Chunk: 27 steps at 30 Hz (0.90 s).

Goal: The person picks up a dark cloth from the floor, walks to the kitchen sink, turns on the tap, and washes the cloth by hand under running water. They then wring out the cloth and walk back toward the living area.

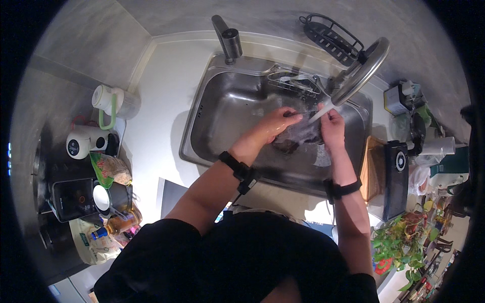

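Both hands are over a stainless steel sink [223, 132]. Water streams from the curved metal faucet [363, 72] at the upper right and falls between them. My left hand [282, 121] and my right hand [332, 125] hold opposite sides of a dark, wet, partly see-through item [299, 134], whose kind I cannot tell. Its upper edge is stretched between my fingertips under the stream. Splashing water blurs its middle.
A wire basket [291, 81] hangs at the sink's back wall. Behind the sink stand a second dark tap [229, 41] and a black slotted rack [333, 39]. On the right are a wooden board [371, 170] and a potted plant [403, 238]; a clear-bodied jug [127, 104] stands left.
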Each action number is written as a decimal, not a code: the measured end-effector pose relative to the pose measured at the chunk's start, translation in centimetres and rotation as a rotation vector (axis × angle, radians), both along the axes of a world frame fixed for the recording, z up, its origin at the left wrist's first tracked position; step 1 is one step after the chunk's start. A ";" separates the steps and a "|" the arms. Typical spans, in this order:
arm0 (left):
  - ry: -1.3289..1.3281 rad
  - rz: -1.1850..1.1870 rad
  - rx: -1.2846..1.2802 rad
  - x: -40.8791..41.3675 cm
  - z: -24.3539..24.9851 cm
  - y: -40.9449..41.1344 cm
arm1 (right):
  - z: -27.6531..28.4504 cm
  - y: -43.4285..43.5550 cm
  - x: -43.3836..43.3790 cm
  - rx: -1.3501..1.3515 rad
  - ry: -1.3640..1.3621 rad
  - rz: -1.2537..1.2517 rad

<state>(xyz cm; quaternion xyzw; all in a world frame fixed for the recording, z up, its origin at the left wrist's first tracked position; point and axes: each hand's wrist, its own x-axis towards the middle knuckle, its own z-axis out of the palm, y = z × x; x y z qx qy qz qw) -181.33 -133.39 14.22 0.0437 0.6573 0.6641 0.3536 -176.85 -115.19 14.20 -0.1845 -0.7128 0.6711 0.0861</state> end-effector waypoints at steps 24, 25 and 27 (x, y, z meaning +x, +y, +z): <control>-0.080 0.229 0.222 1.8 -1.1 3.5 | -4.0 0.1 -0.3 0.463 -0.007 -0.127; -0.015 0.204 0.183 1.0 -1.3 3.2 | -3.8 0.0 0.2 0.342 0.017 -0.090; 0.073 0.177 0.141 0.4 -2.1 3.0 | -2.7 -0.6 1.9 0.094 0.067 -0.017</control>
